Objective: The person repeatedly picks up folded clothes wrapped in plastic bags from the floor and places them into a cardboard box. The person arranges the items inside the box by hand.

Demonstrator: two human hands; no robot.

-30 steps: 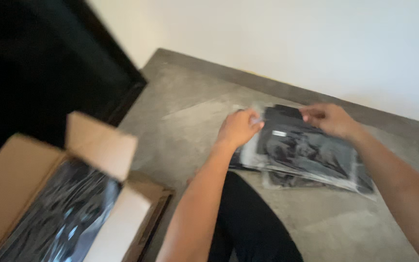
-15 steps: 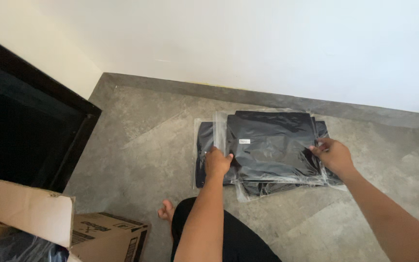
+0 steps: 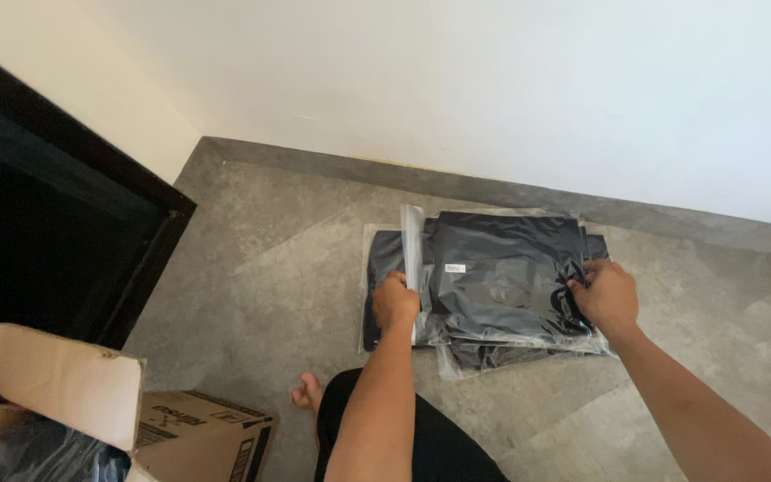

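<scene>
Left hand [image 3: 395, 302] and right hand [image 3: 607, 295] grip bagged garments [image 3: 493, 277] (2 hands) on grey floor [image 3: 269, 268].

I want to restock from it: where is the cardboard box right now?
In the head view the open cardboard box sits at the bottom left on the grey floor, beside the dark doorway and left of the person's bare foot.

Bare floor [image 3: 278, 295] is left open on the left of the stack of bagged clothes [image 3: 493, 286]. Passage beyond is blocked by the wall [image 3: 493, 89]; the near left is taken by a cardboard box [image 3: 189, 433].
</scene>
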